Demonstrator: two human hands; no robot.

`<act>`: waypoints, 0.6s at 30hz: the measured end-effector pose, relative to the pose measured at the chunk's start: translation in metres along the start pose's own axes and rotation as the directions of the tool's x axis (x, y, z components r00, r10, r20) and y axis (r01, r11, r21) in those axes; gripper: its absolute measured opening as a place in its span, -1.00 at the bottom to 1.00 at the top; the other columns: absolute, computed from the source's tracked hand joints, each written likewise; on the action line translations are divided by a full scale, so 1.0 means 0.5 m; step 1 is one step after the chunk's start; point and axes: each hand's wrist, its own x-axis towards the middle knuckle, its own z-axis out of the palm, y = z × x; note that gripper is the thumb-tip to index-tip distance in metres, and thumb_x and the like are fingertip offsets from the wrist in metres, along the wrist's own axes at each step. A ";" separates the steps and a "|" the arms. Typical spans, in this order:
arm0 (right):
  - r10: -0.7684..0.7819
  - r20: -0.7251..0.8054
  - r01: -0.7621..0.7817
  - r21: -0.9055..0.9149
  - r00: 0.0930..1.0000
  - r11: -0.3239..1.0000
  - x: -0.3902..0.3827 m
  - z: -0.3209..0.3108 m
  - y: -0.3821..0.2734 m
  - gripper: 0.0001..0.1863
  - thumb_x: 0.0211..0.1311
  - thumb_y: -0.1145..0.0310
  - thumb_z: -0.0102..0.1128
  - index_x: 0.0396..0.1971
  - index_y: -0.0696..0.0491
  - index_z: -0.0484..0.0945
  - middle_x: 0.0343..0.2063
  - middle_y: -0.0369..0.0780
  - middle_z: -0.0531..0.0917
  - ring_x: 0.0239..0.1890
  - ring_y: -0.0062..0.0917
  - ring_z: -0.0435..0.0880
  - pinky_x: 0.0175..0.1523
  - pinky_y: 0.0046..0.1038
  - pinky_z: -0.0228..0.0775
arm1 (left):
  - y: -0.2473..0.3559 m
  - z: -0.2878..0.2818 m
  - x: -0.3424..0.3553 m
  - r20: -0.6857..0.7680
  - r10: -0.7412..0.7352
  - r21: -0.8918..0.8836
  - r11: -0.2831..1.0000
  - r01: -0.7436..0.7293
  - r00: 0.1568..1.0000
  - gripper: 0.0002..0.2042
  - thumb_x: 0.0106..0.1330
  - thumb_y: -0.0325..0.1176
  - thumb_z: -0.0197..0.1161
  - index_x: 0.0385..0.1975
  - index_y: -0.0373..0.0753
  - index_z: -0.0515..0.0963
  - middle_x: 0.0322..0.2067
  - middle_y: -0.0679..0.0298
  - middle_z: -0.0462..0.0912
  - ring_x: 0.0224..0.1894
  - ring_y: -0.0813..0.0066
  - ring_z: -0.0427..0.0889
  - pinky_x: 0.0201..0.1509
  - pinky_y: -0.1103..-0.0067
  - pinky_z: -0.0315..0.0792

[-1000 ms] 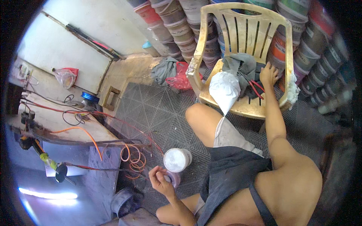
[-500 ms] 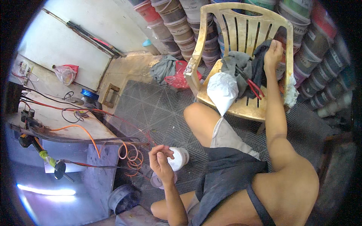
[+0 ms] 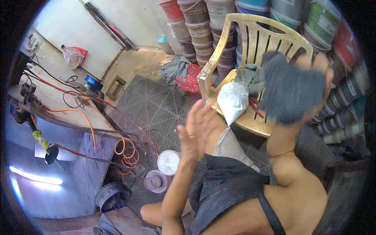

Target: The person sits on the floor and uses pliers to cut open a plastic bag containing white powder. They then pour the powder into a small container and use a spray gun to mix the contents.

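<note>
My right hand point(image 3: 318, 75), blurred by motion, grips a dark grey cloth point(image 3: 290, 92) held up in front of the yellowed plastic chair point(image 3: 211, 66). My left hand point(image 3: 196, 125) is raised empty near the chair's front, fingers spread. On the seat lie a grey-green rag point(image 3: 249, 76) and pliers with red handles point(image 3: 257, 109), partly hidden by the cloth. A white cone-shaped bag point(image 3: 233, 100) rests at the seat's front edge by my leg. Below my left hand on the mat stand a white-lidded bucket point(image 3: 168, 162) and a pinkish container point(image 3: 156, 181).
Stacked paint buckets point(image 3: 201, 35) line the back and right. Left are a bench point(image 3: 58, 121) with cables, coiled orange hose point(image 3: 125, 154), a hanging tool point(image 3: 27, 123), a blue-grey booth point(image 3: 78, 172) and a metal wheel point(image 3: 109, 196). Red plastic bag and grey cloth point(image 3: 188, 78) lie behind.
My right hand has lifted the dark cloth off the chair and brought it forward and up. My left hand has risen from near the buckets toward the chair and spread its fingers.
</note>
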 end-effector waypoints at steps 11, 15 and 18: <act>0.032 0.835 -0.836 0.547 0.549 0.052 -0.279 0.092 0.232 -0.51 0.30 -0.02 0.15 -0.07 0.14 0.56 0.11 0.13 0.40 0.23 -0.09 0.33 -0.01 -0.31 0.47 | 0.038 0.067 -0.095 -0.136 -0.202 0.016 0.978 0.207 0.970 -0.41 0.49 0.10 -0.27 -0.12 -0.39 0.47 -0.16 -0.19 0.59 -0.05 -0.08 0.59 0.02 0.23 0.56; 0.298 0.952 -0.953 -0.024 0.070 0.302 -0.285 0.024 0.254 -0.58 0.33 0.04 0.14 -0.10 0.11 0.58 0.09 0.06 0.45 0.12 -0.25 0.46 0.03 -0.32 0.47 | 0.122 0.096 -0.121 0.154 0.011 0.313 0.948 -0.059 0.988 -0.61 0.49 -0.20 -0.06 -0.04 -0.44 0.52 -0.39 -0.06 0.64 -0.50 0.18 0.68 -0.42 0.29 0.61; 0.698 0.714 -0.947 -0.180 0.062 0.268 -0.306 0.007 0.234 -0.60 0.35 0.06 0.12 -0.11 0.11 0.58 0.03 0.00 0.48 0.05 -0.30 0.48 0.00 -0.36 0.46 | 0.147 0.118 -0.108 0.255 0.074 0.684 0.692 -0.233 0.964 -0.61 0.43 -0.15 0.07 -0.08 -0.41 0.59 -0.34 0.01 0.69 -0.31 0.18 0.71 -0.20 0.40 0.55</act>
